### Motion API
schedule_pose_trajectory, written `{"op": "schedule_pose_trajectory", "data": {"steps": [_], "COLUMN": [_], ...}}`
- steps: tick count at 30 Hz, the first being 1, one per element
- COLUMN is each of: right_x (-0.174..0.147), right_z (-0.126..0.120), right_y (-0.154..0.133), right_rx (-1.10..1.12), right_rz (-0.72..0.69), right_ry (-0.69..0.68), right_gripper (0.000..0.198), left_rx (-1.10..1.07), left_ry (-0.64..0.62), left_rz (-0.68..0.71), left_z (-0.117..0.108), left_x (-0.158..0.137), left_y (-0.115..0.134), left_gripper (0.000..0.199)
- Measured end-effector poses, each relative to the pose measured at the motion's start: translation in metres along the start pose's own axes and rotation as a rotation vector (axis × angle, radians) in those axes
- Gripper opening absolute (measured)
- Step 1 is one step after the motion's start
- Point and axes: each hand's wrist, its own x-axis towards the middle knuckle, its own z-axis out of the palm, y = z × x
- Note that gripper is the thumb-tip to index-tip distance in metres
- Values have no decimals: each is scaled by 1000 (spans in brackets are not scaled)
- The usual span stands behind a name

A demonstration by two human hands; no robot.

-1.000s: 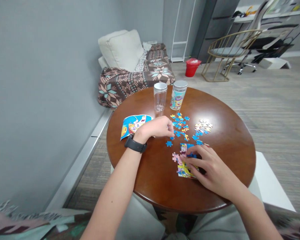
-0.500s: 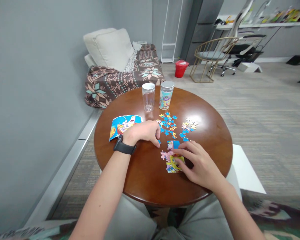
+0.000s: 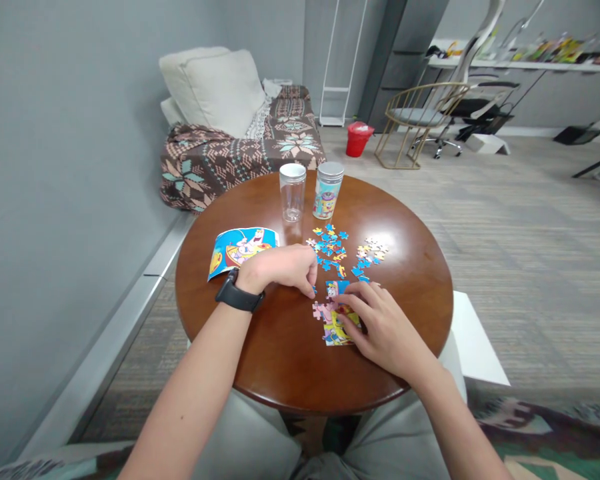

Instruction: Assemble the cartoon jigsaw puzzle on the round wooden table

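Note:
My left hand (image 3: pixel 293 268), with a black watch on its wrist, is closed, its thumb and forefinger brought together at a small blue puzzle piece (image 3: pixel 315 290). Just right of it lies a joined part of a cartoon jigsaw puzzle (image 3: pixel 333 331), with yellow, pink and blue areas. My right hand (image 3: pixel 375 323) rests over the right side of that joined part, thumb and fingers apart, fingertips touching it and hiding some of it. Beyond the hands are loose blue and yellow puzzle pieces (image 3: pixel 330 247) and a second group of pieces (image 3: pixel 373 251), some of them pale.
A picture sheet (image 3: pixel 225 248) lies left on the round wooden table (image 3: pixel 290 360). At the back stand a clear jar (image 3: pixel 293 197) and a printed jar (image 3: pixel 327 193) with a silver lid. Farther off are a covered sofa (image 3: pixel 240 157), a red bin (image 3: pixel 359 140) and chairs (image 3: pixel 420 117).
My left thumb and forefinger have closed together at the blue piece. My right hand stays on the joined puzzle part. The whole view has shifted slightly.

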Motion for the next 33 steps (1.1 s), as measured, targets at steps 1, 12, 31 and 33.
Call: {"op": "schedule_pose_trajectory", "data": {"steps": [1,12,31,33], "right_x": [0,-1,-1,-1], "right_z": [0,0,1,1], "right_y": [0,1,2,2], "right_rx": [2,45,59,61], "right_rz": [-3,-14,-25,-27], "right_ry": [-5,-14,0,-1], "right_gripper": [23,25,25,25], "left_rx": [-4,-62,-31,-33], "left_ry": [7,-1,-4,0], "left_rz": [15,78,19,9], "left_z": [-1,-3,2,2], "left_x": [0,2,7,8], "left_y": [0,5,6,6], "left_gripper": [15,23,23,22]}}
